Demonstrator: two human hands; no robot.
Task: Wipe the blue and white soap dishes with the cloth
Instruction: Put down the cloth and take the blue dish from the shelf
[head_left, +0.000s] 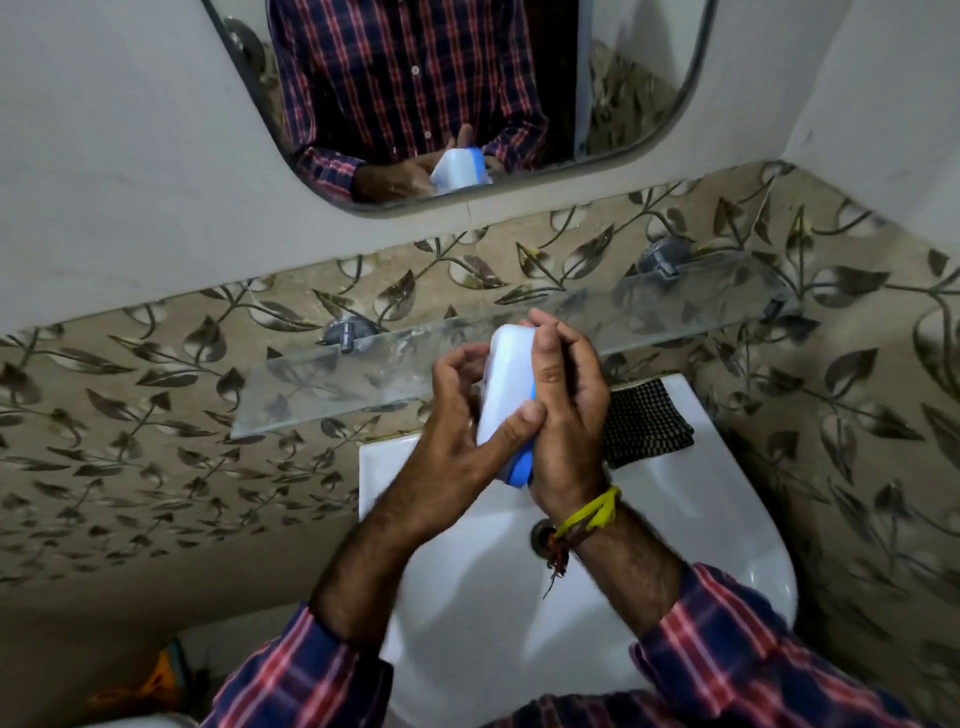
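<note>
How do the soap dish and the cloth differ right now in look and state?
The soap dish is smooth white and blue plastic; the cloth is dark with a fine check. The soap dish is held between the left hand and right hand above the sink; the cloth lies untouched on the sink's rim. The soap dish stands tilted on end; the cloth lies flat.

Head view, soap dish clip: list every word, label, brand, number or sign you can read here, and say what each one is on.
None: no readable text anywhere in this frame.
White and blue plastic soap dish, held in both hands: plain, no visible label.
Black-and-white checked cloth on the white ceramic basin: pattern only.
Leaf-patterned wall tiles, glass shelf and mirror: no lettering.
</note>
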